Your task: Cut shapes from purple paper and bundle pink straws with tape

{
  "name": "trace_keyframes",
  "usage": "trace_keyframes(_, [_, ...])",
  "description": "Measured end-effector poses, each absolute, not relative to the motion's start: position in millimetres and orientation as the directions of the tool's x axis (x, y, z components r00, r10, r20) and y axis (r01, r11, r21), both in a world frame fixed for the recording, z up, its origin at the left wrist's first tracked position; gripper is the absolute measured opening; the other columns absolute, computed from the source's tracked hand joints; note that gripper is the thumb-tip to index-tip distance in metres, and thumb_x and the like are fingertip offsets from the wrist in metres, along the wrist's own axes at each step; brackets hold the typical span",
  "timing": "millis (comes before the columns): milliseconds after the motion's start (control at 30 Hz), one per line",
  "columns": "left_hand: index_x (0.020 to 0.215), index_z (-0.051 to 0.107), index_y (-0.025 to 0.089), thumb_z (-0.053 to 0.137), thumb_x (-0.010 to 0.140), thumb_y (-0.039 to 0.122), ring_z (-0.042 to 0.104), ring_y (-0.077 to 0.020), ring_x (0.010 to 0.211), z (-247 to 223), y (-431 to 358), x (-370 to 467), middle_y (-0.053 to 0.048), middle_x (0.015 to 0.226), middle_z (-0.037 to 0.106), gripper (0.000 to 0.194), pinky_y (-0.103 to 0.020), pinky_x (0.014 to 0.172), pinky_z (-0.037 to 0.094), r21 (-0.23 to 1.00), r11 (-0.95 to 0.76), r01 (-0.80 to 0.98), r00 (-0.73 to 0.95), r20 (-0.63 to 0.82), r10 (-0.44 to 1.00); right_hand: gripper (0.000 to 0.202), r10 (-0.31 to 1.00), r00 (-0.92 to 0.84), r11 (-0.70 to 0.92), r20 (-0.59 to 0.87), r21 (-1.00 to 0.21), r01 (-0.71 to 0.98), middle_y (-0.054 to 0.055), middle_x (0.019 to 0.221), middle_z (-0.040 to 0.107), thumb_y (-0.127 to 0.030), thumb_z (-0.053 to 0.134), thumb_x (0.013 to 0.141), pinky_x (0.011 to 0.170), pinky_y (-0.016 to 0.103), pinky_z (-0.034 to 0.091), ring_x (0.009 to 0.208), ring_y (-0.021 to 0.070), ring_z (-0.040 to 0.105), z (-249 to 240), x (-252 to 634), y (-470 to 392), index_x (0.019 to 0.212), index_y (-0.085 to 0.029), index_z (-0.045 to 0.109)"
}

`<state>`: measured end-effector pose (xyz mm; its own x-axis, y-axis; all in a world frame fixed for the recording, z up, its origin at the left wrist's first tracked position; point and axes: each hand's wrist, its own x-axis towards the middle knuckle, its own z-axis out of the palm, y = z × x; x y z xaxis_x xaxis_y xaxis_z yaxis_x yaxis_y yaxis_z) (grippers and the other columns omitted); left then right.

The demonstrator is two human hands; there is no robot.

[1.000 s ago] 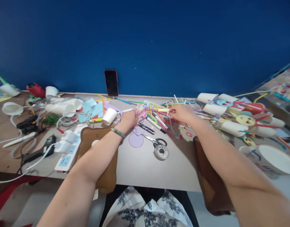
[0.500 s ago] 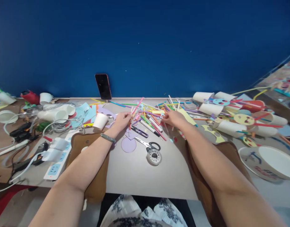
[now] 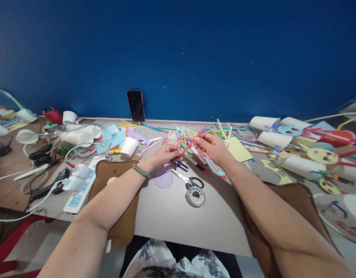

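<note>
1. The pink stick slants between the two hands above a pile of coloured sticks and pens; its upper end leans away from the person, toward the right.
2. The left hand has its fingertips pinched together at the stick's lower end; the right hand has thumb and fingers closed on it higher up, near the upper end.
3. On the table, scissors lie nearer the person than the stick, with a tape roll against their handles; a purple paper disc lies just beside them.
</note>
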<state>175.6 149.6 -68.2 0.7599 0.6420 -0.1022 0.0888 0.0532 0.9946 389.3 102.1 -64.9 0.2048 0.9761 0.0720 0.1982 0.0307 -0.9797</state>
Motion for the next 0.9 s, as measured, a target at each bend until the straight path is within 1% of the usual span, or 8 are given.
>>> trace_keyframes(167, [0.075,0.066,0.015,0.061,0.086,0.042,0.055,-0.012,0.064,-66.2,151.7,176.0,-0.003,0.072,0.063,0.03,-0.026,0.062,0.044,0.991,-0.002,0.136,0.714,-0.097,0.693,0.036,0.97,0.234,0.058,0.065,-0.998,0.037,-0.002,0.061,0.058,-0.05,0.077,0.075,0.046,0.023,0.028,0.05,0.0072,0.04,-72.2,393.9,106.8,0.071,-0.018,0.062])
trace_keyframes(333, [0.07,0.063,0.015,0.065,0.082,0.039,0.049,-0.01,0.056,-78.3,167.1,177.1,0.001,0.062,0.056,0.027,-0.025,0.058,0.04,0.981,-0.128,0.147,0.563,0.024,0.826,0.031,0.955,0.283,0.076,0.089,-0.995,0.057,0.001,0.066,0.065,-0.045,0.077,0.075,0.047,0.023,0.029,0.049,0.0068,0.041,-72.9,400.3,109.4,0.071,-0.018,0.062])
trace_keyframes(433, [0.086,0.066,0.014,0.071,0.075,0.024,0.052,-0.0085,0.059,-84.0,177.1,175.6,-0.002,0.083,0.065,0.016,-0.025,0.062,0.044,0.969,-0.181,0.168,0.317,0.121,0.941,0.03,0.948,0.303,0.075,0.1,-0.993,0.092,0.001,0.066,0.064,-0.043,0.076,0.075,0.047,0.024,0.03,0.048,0.0069,0.04,-70.6,399.2,107.6,0.069,-0.018,0.061])
trace_keyframes(533, [0.112,0.066,0.016,0.07,0.073,0.014,0.055,-0.0079,0.067,-82.6,179.8,175.2,-0.01,0.118,0.064,0.039,-0.027,0.07,0.048,0.937,-0.269,0.222,0.163,0.236,0.958,0.028,0.964,0.255,0.033,0.076,-0.986,0.166,0.0,0.061,0.062,-0.042,0.075,0.075,0.046,0.024,0.03,0.048,0.0077,0.04,-67.8,393.6,103.9,0.072,-0.018,0.062])
trace_keyframes(633, [0.111,0.069,0.016,0.064,0.085,0.027,0.06,-0.0129,0.076,-77.7,171.9,178.1,-0.01,0.114,0.067,0.029,-0.028,0.072,0.049,0.924,-0.337,0.179,0.392,0.247,0.886,0.029,0.99,0.137,0.005,0.043,-0.964,0.265,0.002,0.066,0.067,-0.045,0.076,0.074,0.052,0.026,0.038,0.053,0.0107,0.048,-66.0,383.2,99.2,0.078,-0.017,0.066])
trace_keyframes(733, [0.111,0.07,0.018,0.066,0.084,0.036,0.06,-0.015,0.078,-76.3,159.5,182.0,-0.006,0.097,0.07,0.033,-0.027,0.07,0.047,0.909,-0.398,0.123,0.713,0.198,0.672,0.032,0.999,0.01,0.032,0.036,-0.959,0.281,0.005,0.077,0.073,-0.047,0.077,0.072,0.067,0.031,0.049,0.071,0.0182,0.063,-65.7,371.9,95.0,0.08,-0.017,0.07])
trace_keyframes(800, [0.112,0.068,0.017,0.067,0.082,0.031,0.057,-0.0136,0.072,-77.7,153.1,183.3,-0.003,0.086,0.069,0.033,-0.025,0.066,0.044,0.889,-0.438,0.135,0.789,0.171,0.591,0.031,0.999,-0.033,0.036,0.028,-0.963,0.268,0.006,0.079,0.074,-0.047,0.077,0.072,0.073,0.033,0.05,0.076,0.0204,0.066,-65.3,367.3,93.1,0.079,-0.017,0.07])
trace_keyframes(900, [0.106,0.069,0.016,0.059,0.086,0.028,0.053,-0.0113,0.063,-78.0,148.5,183.0,-0.001,0.074,0.064,0.025,-0.024,0.06,0.04,0.897,-0.404,0.179,0.797,0.109,0.595,0.032,1.0,-0.017,0.016,0.011,-0.953,0.302,0.003,0.071,0.07,-0.049,0.077,0.073,0.063,0.03,0.046,0.065,0.0161,0.06,-63.4,366.4,91.8,0.077,-0.017,0.069])
